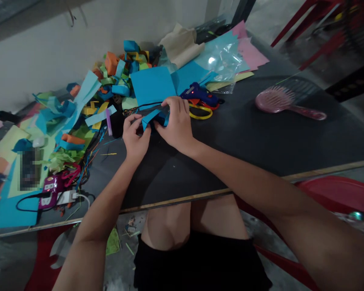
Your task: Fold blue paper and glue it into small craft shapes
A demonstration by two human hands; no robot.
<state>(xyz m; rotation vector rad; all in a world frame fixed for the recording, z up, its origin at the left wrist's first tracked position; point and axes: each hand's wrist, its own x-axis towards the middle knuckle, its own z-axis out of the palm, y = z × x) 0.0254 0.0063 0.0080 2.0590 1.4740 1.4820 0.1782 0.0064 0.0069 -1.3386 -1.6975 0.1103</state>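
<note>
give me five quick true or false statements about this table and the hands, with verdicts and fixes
1. Both the left hand and the right hand hold a folded blue paper. True.
2. The pink hairbrush lies at the table's left end. False: it lies toward the right.
3. The blue glue gun is in the left hand. False: it lies on the table beyond the right hand.
4. The hairbrush lies bristles up. True.
5. The power strip is green. False: it is purple.
</note>
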